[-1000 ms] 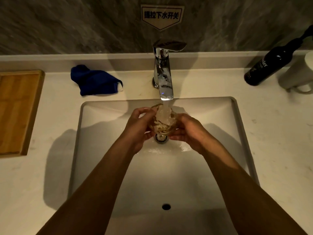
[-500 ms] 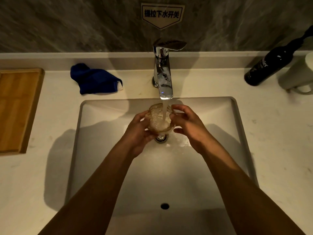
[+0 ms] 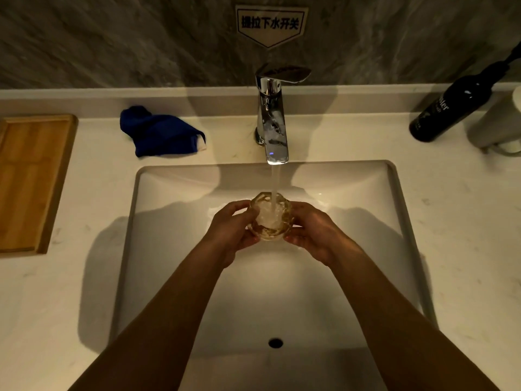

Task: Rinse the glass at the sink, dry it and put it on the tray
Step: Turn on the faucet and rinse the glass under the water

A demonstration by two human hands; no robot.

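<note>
A clear faceted glass (image 3: 270, 217) is upright over the white sink (image 3: 169, 193), held between both hands. My left hand (image 3: 229, 230) grips its left side and my right hand (image 3: 313, 231) grips its right side. Water runs from the chrome tap (image 3: 272, 119) straight into the glass, which is full and foaming. A blue cloth (image 3: 160, 131) lies crumpled on the counter behind the sink's left corner. The wooden tray (image 3: 31, 179) sits on the counter at the far left.
A dark bottle (image 3: 451, 105) leans at the back right beside a white mug (image 3: 499, 128). A sign (image 3: 270, 24) is on the wall above the tap. The overflow hole (image 3: 275, 342) shows in the sink's near wall.
The glass has turned from tilted to upright and dropped lower under the stream. Both hands have closed evenly around its sides.
</note>
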